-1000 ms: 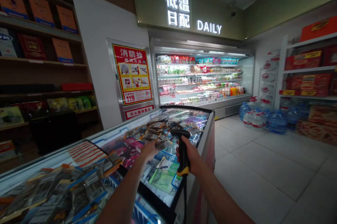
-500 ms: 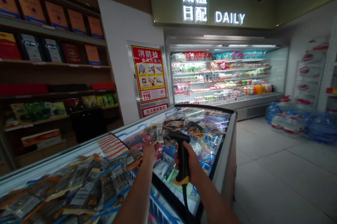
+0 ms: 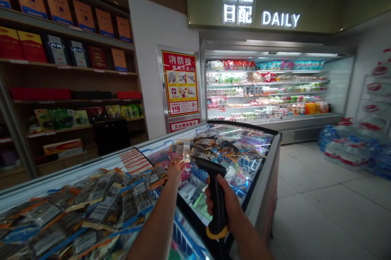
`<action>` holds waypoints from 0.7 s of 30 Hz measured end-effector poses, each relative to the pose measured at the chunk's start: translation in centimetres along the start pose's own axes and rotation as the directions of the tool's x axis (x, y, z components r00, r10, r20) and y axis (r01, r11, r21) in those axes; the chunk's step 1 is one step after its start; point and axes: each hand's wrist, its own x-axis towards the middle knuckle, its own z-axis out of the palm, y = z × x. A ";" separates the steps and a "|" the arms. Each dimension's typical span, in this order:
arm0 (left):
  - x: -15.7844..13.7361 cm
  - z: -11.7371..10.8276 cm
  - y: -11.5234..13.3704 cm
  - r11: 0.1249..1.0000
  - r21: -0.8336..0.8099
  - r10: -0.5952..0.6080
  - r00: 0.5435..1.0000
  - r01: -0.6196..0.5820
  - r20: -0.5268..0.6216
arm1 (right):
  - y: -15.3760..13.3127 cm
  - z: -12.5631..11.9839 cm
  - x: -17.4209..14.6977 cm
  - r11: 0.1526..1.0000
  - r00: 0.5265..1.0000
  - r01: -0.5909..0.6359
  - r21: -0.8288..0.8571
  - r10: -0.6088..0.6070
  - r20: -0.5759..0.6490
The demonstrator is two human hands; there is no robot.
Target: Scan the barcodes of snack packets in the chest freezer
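My left hand (image 3: 175,170) reaches forward over the freezer and pinches the lower edge of a small snack packet (image 3: 183,151), its printed label side facing me. My right hand (image 3: 226,199) is wrapped round the handle of a black and yellow barcode scanner (image 3: 217,199). The scanner's head points left, close to the packet. A pile of similar packets (image 3: 214,146) lies on the glass beyond both hands. Another, larger pile of packets (image 3: 91,211) spreads over the near left of the freezer top.
Under my hands stands a chest freezer (image 3: 265,178) with a glass top and grey side. Shelves with boxed goods (image 3: 97,32) line the left wall. A lit open fridge (image 3: 265,89) is at the back. Bottled water packs (image 3: 345,146) stand on the floor at right.
The view has turned slightly left, so the background sits further right. The scanner has moved a little right and nearer to me in the picture. Both hands keep their holds.
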 end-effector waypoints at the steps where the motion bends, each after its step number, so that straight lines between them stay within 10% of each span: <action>1: 0.1 -0.1 0.0 0.999 0.045 0.011 1.000 -0.011 0.011 | 0.0 -0.1 0.0 1.000 1.000 0.000 0.005 0.000 -0.001; 21: -1.6 -3.3 2.5 0.878 0.422 0.284 0.956 -0.227 -0.077 | 0.1 -0.5 1.0 0.992 0.992 0.095 0.078 -0.087 -0.095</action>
